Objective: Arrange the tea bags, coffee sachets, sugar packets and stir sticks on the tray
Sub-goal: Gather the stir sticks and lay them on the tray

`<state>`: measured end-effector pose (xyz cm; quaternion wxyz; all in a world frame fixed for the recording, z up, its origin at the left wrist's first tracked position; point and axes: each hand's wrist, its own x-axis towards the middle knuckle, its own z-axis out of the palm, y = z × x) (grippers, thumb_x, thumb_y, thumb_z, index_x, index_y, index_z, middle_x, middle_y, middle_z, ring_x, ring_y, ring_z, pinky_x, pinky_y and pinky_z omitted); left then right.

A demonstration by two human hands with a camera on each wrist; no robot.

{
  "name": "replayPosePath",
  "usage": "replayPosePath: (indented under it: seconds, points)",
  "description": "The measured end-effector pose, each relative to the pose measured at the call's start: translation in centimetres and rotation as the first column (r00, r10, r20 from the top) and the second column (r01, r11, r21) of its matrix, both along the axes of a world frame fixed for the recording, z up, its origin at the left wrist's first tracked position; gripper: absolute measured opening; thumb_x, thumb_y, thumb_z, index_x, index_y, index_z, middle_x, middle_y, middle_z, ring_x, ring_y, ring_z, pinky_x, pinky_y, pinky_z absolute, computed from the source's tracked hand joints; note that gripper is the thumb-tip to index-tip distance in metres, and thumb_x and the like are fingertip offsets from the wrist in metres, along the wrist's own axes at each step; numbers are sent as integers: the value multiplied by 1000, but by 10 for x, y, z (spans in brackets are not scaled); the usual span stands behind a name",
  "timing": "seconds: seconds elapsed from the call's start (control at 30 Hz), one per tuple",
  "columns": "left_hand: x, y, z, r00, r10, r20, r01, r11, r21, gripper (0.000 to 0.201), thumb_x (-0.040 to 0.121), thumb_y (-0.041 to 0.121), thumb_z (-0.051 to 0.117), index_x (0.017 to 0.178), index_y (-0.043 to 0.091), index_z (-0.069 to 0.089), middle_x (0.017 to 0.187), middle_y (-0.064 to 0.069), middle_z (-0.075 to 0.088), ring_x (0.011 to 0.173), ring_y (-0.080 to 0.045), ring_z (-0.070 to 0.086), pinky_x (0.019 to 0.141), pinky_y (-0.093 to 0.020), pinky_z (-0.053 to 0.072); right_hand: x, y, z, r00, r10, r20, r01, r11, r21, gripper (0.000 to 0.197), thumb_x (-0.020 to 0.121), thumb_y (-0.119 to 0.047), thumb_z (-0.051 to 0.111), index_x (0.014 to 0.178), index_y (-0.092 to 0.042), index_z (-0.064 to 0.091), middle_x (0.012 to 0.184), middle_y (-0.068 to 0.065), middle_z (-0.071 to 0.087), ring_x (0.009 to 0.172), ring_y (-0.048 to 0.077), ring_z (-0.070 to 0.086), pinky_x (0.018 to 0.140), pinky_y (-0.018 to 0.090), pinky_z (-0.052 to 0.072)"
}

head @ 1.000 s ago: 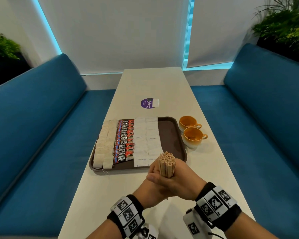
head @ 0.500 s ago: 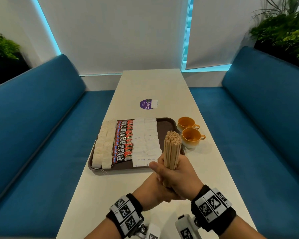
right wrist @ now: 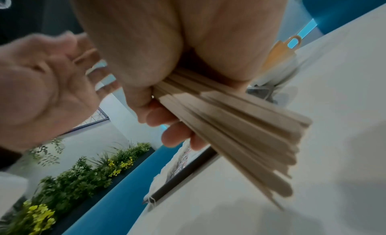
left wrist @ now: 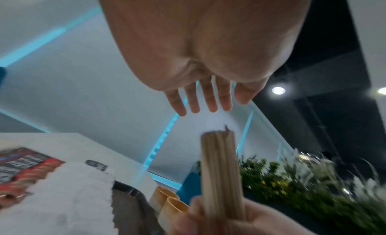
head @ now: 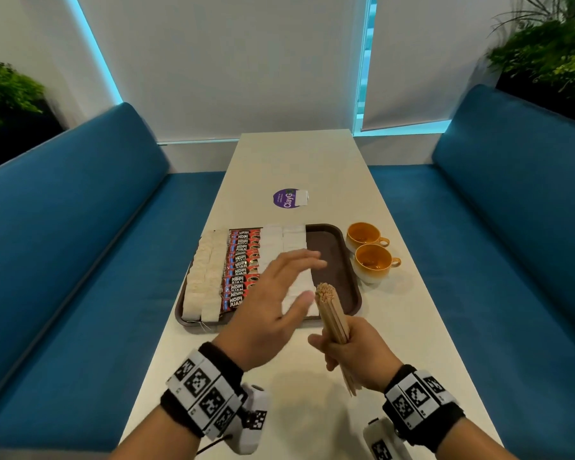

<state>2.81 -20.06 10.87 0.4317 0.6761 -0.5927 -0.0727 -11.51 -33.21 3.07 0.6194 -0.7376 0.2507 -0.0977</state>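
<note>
Above tabletop [head: 289,161]: right hand [head: 356,353] clamps stir sticks [head: 332,315] mid-bundle; left hand [head: 273,310] spread, holding nothing. Sticks light, stiff, likely to fan; grip middle firmly.

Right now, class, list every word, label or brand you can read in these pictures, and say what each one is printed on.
"KOPI JUAN": on the red and black coffee sachets in the tray.
"ClayG": on the round purple sticker on the table.
Small print beside "ClayG" on the sticker: too small to read.
Black and white square codes on the wrist bands: patterns, no words.
Sugar packets: no readable print.
</note>
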Motion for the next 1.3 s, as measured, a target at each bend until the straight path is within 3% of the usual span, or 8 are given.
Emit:
replayPosePath:
  seconds: [0.17,0.33,0.47,0.63,0.87,1.03,1.2,1.3]
  points:
    - [-15,-22,-21,995,-90,49,80,981,178,38,109,33,39,143,23,53,150,13,44,147,0,26,121,-31,28,8,11,5,998,56,-35,-57,998,-29,22,92,-3,64,71,-7,61,55,5,61,47,16,57,52,26,51]
    - [0,-25,-30,995,-29,-97,47,982,185,56,105,48,43,158,36,29,160,23,26,151,2,19,120,-18,20,17,1,3,999,-48,1,48,995,88,30,91,-29,76,87,-1,65,58,7,59,48,23,52,49,33,49]
    - [28,-18,-67,986,164,-20,-156,963,220,34,103,36,56,136,36,57,133,21,52,130,3,42,112,-23,34,38,-39,8,964,-262,-44,265,961,78,45,82,-40,82,101,-4,63,68,7,64,52,18,59,53,30,56]
    - [64,1,-110,899,376,226,-438,746,501,22,90,20,63,108,29,73,104,17,55,107,-11,53,96,-28,48,81,-88,0,939,-285,-192,281,959,-48,33,86,-25,81,107,-15,58,92,12,69,62,19,65,57,30,61]
    - [77,14,-122,873,429,231,-484,717,502,19,95,34,66,113,37,73,111,24,59,104,-1,44,94,-18,41,146,-130,-17,824,-271,-497,194,960,-202,40,85,-31,80,109,-12,53,100,10,70,87,26,74,80,39,63]
    - [84,13,-122,873,442,204,-478,696,536,18,96,41,64,112,44,72,107,31,51,104,-2,41,91,-15,36,174,-142,-19,736,-319,-597,94,921,-377,20,92,-26,71,87,-13,56,86,4,64,72,18,64,57,25,48]
    - [89,9,-123,884,428,188,-453,688,567,19,96,40,64,113,44,72,106,32,47,104,-1,38,83,-11,27,192,-152,-28,719,-378,-583,75,876,-476,29,89,-26,76,108,-10,59,83,2,57,66,16,55,48,23,39]
    - [90,9,-124,892,411,187,-439,690,575,21,98,39,60,116,44,70,100,35,40,103,-1,36,76,-5,27,198,-157,-29,719,-367,-590,45,872,-488,34,87,-28,79,106,-11,57,83,1,56,69,15,56,51,22,40]
